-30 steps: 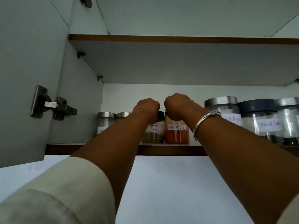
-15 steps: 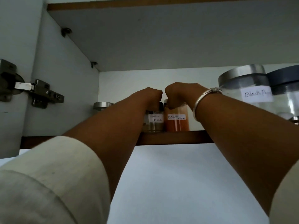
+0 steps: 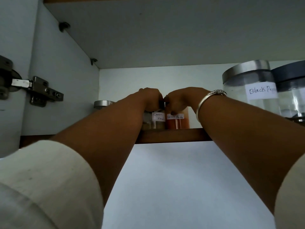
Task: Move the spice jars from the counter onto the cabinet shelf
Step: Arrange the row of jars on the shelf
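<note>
Two small spice jars stand side by side at the front of the cabinet shelf [image 3: 173, 135]. The garam masala jar [image 3: 154, 122] holds brownish powder and carries a white label. My left hand [image 3: 151, 98] grips it from above, fingers curled over its dark lid. Right beside it the red chilli powder jar [image 3: 177, 122] holds orange-red powder. My right hand [image 3: 179, 99], with a silver bangle at the wrist, grips that jar's top. Both lids are hidden under my hands, and my knuckles almost touch.
A large clear jar labelled black pepper [image 3: 249, 90] with a steel lid stands on the shelf at right, a dark-lidded jar [image 3: 292, 90] beside it. A steel-lidded jar [image 3: 103, 104] peeks out behind my left forearm. The open door's hinge [image 3: 33, 90] is at left.
The view has moved closer and tilted up under the shelf. Both hands stay curled on the two jar tops at the shelf front; the jars stand in the same spots.
</note>
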